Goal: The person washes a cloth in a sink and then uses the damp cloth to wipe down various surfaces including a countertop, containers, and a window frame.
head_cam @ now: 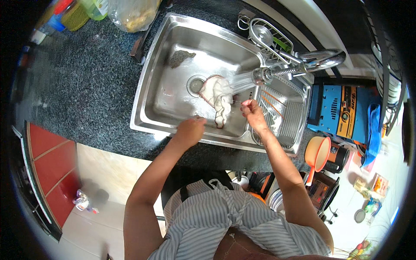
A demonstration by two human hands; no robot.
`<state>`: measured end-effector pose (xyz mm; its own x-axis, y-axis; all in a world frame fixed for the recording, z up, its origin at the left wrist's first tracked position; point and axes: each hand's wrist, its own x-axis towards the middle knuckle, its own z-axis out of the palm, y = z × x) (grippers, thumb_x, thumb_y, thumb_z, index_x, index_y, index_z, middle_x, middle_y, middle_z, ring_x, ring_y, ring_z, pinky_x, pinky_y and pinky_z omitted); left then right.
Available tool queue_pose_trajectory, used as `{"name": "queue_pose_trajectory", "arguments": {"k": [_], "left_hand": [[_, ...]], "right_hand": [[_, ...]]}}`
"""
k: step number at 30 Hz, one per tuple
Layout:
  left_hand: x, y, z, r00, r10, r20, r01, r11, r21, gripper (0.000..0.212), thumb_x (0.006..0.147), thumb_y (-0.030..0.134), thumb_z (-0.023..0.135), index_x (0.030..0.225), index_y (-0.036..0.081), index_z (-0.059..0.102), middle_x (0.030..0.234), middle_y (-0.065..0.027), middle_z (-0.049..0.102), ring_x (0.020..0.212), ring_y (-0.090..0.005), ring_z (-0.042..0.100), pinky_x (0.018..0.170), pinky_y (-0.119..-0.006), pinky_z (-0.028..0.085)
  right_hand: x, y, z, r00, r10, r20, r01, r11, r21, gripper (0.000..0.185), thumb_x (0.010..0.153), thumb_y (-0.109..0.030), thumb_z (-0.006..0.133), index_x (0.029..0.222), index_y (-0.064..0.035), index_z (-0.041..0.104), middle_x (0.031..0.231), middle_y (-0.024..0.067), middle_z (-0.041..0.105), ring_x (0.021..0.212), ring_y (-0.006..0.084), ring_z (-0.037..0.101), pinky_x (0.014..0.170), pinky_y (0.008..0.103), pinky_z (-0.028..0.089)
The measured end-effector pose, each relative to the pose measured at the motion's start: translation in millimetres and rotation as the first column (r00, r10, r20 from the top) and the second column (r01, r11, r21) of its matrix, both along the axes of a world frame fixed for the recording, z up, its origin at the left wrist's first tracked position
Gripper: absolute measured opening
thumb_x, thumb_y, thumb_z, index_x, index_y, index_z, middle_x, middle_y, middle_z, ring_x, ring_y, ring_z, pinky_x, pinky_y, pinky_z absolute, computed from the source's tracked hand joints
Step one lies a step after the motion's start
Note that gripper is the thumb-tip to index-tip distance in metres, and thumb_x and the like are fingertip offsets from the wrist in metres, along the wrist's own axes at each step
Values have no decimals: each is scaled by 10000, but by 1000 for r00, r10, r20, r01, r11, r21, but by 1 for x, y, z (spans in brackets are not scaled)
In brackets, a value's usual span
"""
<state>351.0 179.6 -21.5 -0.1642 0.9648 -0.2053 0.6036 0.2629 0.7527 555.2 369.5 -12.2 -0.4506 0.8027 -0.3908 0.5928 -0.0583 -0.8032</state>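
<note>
A wet white cloth [218, 92] with a brownish edging lies crumpled in the steel sink basin [162, 94], partly beside the drain [196, 85]. Water sprays onto it from the faucet's spray head [260, 76]. My left hand [191, 130], blurred, hovers by the basin's front rim, left of the cloth's trailing end. Its fingers are mostly hidden from above. To the right of the cloth is my right hand [253, 113], near the divider, its fingers loosely bent and apart from the cloth. I see nothing held in it.
A dark grey scouring pad [182, 58] lies in the basin. At right sits a ribbed side basin [291, 120] with chopsticks [273, 105]. A wire caddy [279, 42] stands behind. An orange-rimmed dipper [317, 152] and a blue machine [334, 110] flank the sink. A plastic bag [133, 14] is at upper left.
</note>
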Motion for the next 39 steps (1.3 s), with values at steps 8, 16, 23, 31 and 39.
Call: {"name": "queue_pose_trajectory", "arguments": {"k": [8, 16, 23, 31, 39], "left_hand": [[-47, -26, 19, 990, -98, -97, 88, 990, -107, 147, 808, 139, 529, 870, 57, 634, 859, -164, 633, 820, -360, 596, 727, -427, 470], [-66, -61, 72, 934, 144, -328, -64, 968, 243, 333, 812, 92, 546, 1144, 73, 569, 1165, -150, 570, 1122, -294, 512, 1021, -501, 279], [-105, -141, 126, 836, 544, -70, -505, 813, 290, 321, 847, 38, 514, 1165, 53, 562, 1146, -152, 581, 1090, -289, 540, 993, -391, 359], [-87, -294, 89, 73, 866, 495, -933, 235, -274, 390, 938, 239, 443, 1291, 74, 460, 1253, -85, 536, 1142, -206, 514, 987, -393, 350], [-94, -258, -7, -268, 624, 734, -735, 360, -574, 144, 876, 131, 441, 970, 109, 548, 906, -67, 644, 742, -157, 623, 674, -275, 505]], "right_hand": [[9, -42, 45, 957, 166, 237, -208, 964, 163, 419, 853, -177, 577, 1231, -35, 467, 1242, 203, 476, 1070, 325, 547, 926, 375, 446], [73, 173, 79, 778, -613, -135, 623, 781, 43, 262, 832, -253, 546, 949, -23, 593, 877, 101, 580, 742, 214, 559, 624, 344, 487], [9, 200, 102, 902, -432, 5, 432, 901, 33, 228, 747, -190, 551, 897, -25, 599, 717, 48, 534, 647, 177, 487, 556, 309, 397], [51, 208, 84, 979, -201, 15, 184, 922, 341, 549, 766, -158, 584, 1253, 55, 448, 1224, 233, 530, 1131, 337, 515, 954, 333, 399], [65, -49, 57, 537, 235, 810, -634, 746, 204, 538, 825, -351, 567, 1293, -109, 456, 1423, 207, 289, 1318, 370, 264, 1052, 469, 277]]}}
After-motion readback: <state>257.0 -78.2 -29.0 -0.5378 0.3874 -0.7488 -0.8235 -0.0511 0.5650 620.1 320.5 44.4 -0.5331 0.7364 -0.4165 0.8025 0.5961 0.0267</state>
